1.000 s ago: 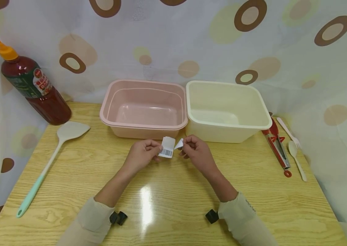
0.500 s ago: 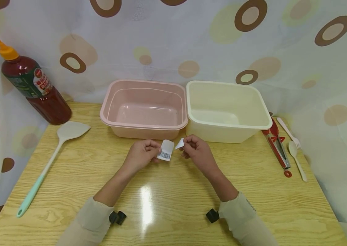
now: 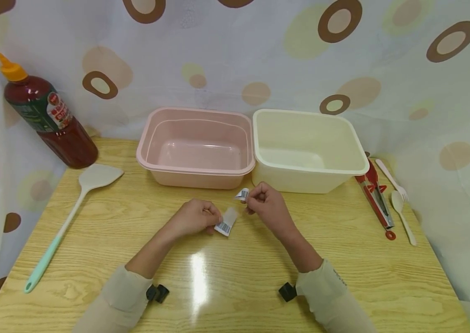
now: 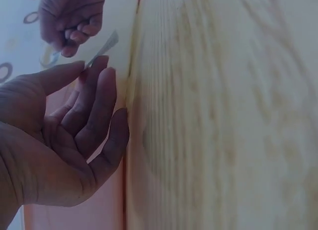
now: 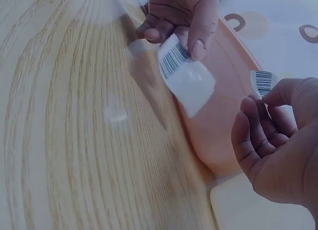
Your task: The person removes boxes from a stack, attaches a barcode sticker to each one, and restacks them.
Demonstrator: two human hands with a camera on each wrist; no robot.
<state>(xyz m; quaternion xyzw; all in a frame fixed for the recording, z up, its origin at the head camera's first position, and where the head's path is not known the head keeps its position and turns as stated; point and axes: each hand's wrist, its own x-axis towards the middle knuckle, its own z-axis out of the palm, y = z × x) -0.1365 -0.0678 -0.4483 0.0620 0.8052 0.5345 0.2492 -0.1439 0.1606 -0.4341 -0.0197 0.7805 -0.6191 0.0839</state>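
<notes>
Between thumb and forefinger my left hand (image 3: 195, 217) pinches a white label sheet (image 3: 226, 223) printed with a barcode, held above the table. In the right wrist view, the barcode of this label sheet (image 5: 191, 86) is beside the thumb, with a blank glossy part below it. My right hand (image 3: 271, 208) pinches a smaller barcode sticker (image 3: 242, 194), whose free end curls. A gap separates the two pieces. In the right wrist view, the barcode sticker (image 5: 263, 83) sticks up from the fingertips. The left wrist view shows the sheet edge-on.
Behind the hands stand a pink bin (image 3: 195, 180) and a cream bin (image 3: 293, 180), side by side. At left are a sauce bottle (image 3: 52, 125) and a spatula (image 3: 66, 222). Red tongs (image 3: 376, 201), a fork (image 3: 392, 180) and a spoon (image 3: 403, 217) lie at right.
My left hand has moved down toward me with the label sheet, widening the gap between the pieces. The sticker in my right hand has turned, and its barcode now shows.
</notes>
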